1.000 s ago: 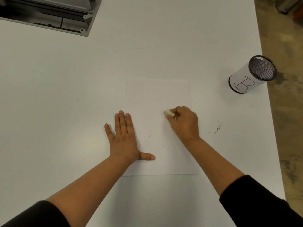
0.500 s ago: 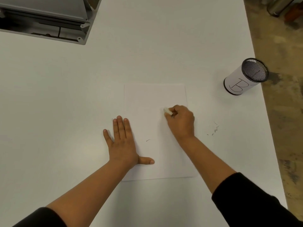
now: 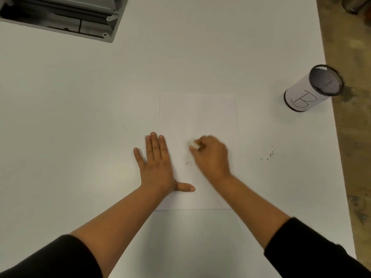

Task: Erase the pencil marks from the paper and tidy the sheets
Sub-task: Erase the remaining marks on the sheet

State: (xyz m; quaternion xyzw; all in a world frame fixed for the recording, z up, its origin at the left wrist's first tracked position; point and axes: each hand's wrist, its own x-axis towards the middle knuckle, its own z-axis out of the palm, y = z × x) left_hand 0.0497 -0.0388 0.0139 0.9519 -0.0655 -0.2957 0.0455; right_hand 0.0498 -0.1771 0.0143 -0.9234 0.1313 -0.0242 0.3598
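A white sheet of paper (image 3: 197, 117) lies flat in the middle of the white table (image 3: 80, 117). My left hand (image 3: 155, 165) presses flat on the sheet's left edge, fingers straight and thumb spread to the right. My right hand (image 3: 211, 155) grips a small white eraser (image 3: 193, 144) and holds its tip against the paper near the sheet's centre; the hand is motion-blurred. A short dark pencil mark or crumb (image 3: 187, 163) sits on the paper between the two hands.
A black mesh pen cup (image 3: 313, 88) wrapped in white paper marked "B" stands at the right, close to the table's edge. Dark eraser crumbs (image 3: 269, 153) lie on the table right of the sheet. A grey metal frame (image 3: 66, 19) occupies the far left corner.
My right hand with the eraser has shifted left and slightly toward me across the paper. The left hand has stayed flat on the sheet. The camera view has drifted a little.
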